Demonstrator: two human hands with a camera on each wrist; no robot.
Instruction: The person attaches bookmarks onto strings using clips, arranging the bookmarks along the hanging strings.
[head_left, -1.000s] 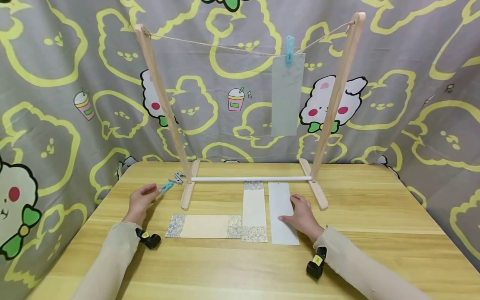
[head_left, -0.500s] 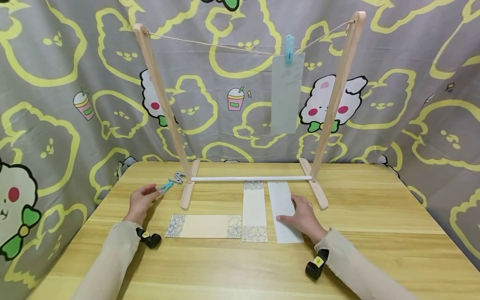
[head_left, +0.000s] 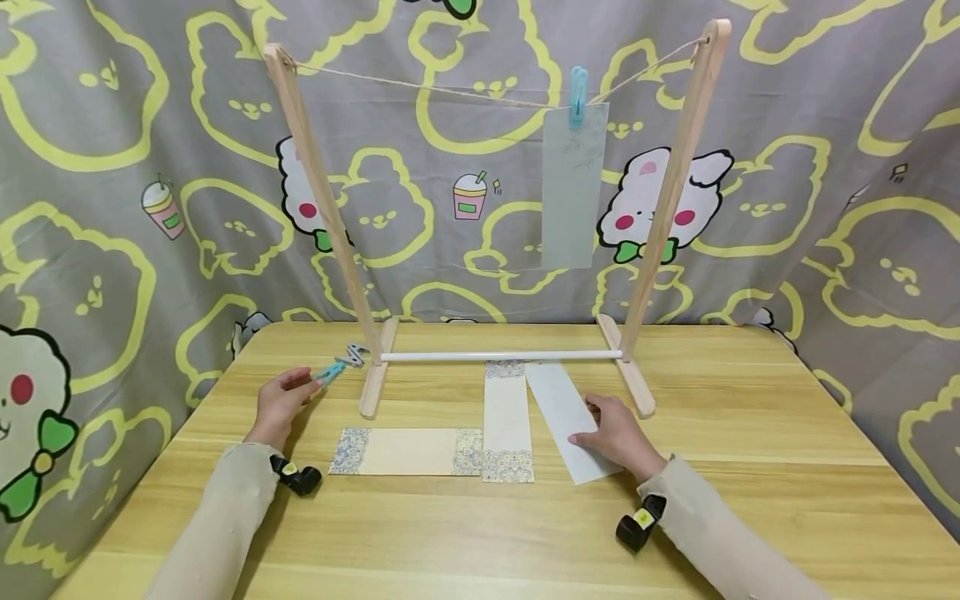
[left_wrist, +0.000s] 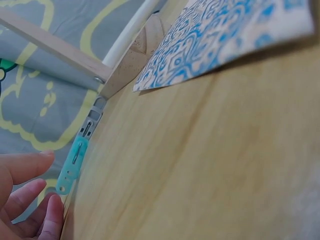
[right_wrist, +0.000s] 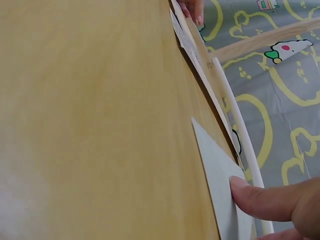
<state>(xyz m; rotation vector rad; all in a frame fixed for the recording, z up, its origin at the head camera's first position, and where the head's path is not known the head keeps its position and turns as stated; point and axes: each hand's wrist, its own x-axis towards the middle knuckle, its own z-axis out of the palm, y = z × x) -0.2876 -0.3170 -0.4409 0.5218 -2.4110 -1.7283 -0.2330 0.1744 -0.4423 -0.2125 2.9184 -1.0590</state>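
Observation:
My right hand (head_left: 618,433) holds a plain pale paper strip (head_left: 558,408), thumb on its face and fingers at its right edge. In the right wrist view the thumb presses on the pale paper strip (right_wrist: 215,170); the other fingers are mostly cut off. At the left, my left hand (head_left: 281,407) rests on the table with loosely bent fingers beside a teal clothespin (head_left: 330,373). The left wrist view shows the fingers around the end of the clothespin (left_wrist: 72,167), not clearly pinching it. Grey clothespins (head_left: 352,356) lie just beyond it.
A wooden stand (head_left: 322,200) has a string (head_left: 420,86) between its posts. A teal clothespin (head_left: 577,96) holds a grey-green strip (head_left: 572,187) on it. Two lace-patterned strips lie on the table, one crosswise (head_left: 405,452), one lengthwise (head_left: 507,421). A white bar (head_left: 501,356) joins the feet.
The pale strip has turned on the table: its near end has swung right and its far end left, toward the patterned strip. My right hand has shifted slightly right; my left hand stays put.

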